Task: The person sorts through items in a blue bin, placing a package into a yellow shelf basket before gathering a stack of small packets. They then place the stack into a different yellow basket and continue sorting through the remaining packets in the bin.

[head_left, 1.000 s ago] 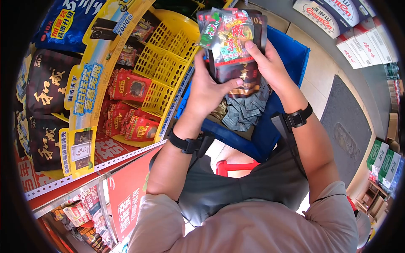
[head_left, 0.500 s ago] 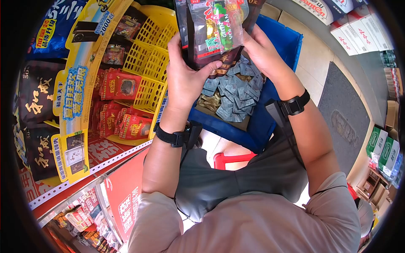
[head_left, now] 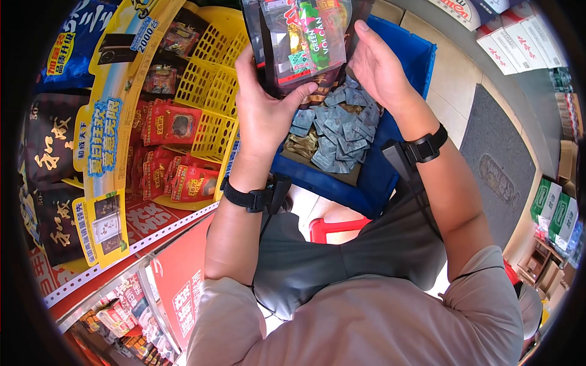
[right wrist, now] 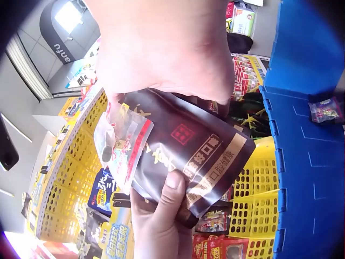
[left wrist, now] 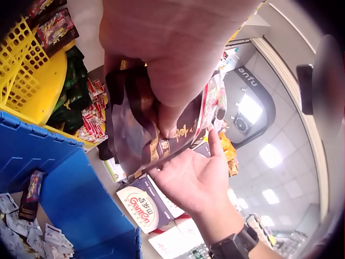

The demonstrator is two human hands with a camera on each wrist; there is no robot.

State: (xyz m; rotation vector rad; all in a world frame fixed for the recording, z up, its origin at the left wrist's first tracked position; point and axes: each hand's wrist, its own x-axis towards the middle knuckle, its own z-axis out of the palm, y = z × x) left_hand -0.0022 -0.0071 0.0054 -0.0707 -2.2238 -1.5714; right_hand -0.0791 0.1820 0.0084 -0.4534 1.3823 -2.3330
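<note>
My left hand (head_left: 262, 116) grips a stack of dark brown pouches (right wrist: 188, 145) by its near left corner, thumb pressed across the front. On top of the stack lies a small clear-fronted packet (head_left: 311, 46) with green and red print reading "GREEN VOLCAN". My right hand (head_left: 381, 73) is beside the stack's right edge, its fingers extended; in the left wrist view its palm faces the pouches with the fingers spread. Below both hands, a blue crate (head_left: 421, 91) contains a heap of grey-blue sachets (head_left: 345, 131) and some gold sachets (head_left: 302, 145).
A yellow slotted display rack (head_left: 213, 91) with red packets (head_left: 174, 122) stands at the left. Large dark pouches (head_left: 55, 140) hang along its outer side. Boxes (head_left: 519, 43) are stacked at the right, near a grey mat (head_left: 494, 146). A red stool (head_left: 336, 226) shows between the person's legs.
The pouches have moved up and left in the head view, still in the left hand. The right hand, earlier with its thumb on the packet, has let go and straightened its fingers.
</note>
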